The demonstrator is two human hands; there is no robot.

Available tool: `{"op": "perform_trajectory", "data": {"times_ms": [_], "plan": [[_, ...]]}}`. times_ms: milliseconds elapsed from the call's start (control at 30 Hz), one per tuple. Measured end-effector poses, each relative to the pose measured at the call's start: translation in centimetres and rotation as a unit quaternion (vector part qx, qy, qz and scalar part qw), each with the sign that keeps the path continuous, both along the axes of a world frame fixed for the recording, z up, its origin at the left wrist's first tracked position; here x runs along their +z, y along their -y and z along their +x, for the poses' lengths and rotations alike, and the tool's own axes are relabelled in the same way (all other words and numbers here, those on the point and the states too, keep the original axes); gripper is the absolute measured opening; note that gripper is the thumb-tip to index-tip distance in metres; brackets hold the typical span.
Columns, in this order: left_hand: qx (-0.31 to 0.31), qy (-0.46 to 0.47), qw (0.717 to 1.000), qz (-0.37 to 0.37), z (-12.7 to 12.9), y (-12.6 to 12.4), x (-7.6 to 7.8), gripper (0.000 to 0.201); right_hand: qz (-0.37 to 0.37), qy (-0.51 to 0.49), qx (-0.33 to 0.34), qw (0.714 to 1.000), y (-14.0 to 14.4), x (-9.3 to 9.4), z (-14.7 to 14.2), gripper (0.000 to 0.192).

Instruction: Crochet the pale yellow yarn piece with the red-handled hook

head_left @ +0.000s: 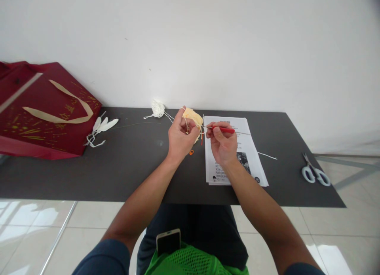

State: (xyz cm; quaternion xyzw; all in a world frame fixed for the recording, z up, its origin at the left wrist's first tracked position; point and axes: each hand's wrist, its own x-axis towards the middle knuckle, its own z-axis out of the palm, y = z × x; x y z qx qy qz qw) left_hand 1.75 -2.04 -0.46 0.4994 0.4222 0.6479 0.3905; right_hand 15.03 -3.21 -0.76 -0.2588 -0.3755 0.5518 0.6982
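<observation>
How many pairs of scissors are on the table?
1: the white-handled scissors lie near the right end of the dark table, apart from both hands. The red bag might hide more.

Single head view, looking forward-down, close over dark table [133, 168], wall behind.

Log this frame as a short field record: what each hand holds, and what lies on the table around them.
left hand: pinches a pale yellow crochet piece, yarn looped over the fingers
right hand: grips a red-handled crochet hook, tip at the piece
yarn ball: white, at the table's far edge, its strand leading toward the hands
printed sheet: under the right hand
scissors: white-handled, far right
stitch marker: orange, below the left hand
red bag: left end of the dark table
</observation>
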Motion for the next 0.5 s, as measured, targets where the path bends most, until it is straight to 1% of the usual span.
{"op": "perform_trajectory", "data": {"times_ms": [100, 167, 333, 500], "plan": [[0.004, -0.003, 1.0, -0.003, -0.05, 0.05, 0.19, 0.077, 0.007, 0.016, -0.027, 0.999, -0.01, 0.12, 0.07, 0.017], [0.008, -0.006, 1.0, -0.007, -0.08, 0.09, 0.32, 0.077, 0.016, 0.019, -0.031, 0.999, 0.02, 0.17, 0.1, 0.018], [0.009, 0.007, 1.0, -0.008, -0.06, 0.19, 0.58, 0.077, 0.039, 0.018, -0.027, 0.999, 0.16, 0.32, 0.23, 0.011], [0.011, 0.018, 1.0, -0.006, -0.07, 0.16, 0.63, 0.076, 0.015, 0.021, -0.028, 0.999, 0.13, 0.39, 0.21, 0.014]]}}
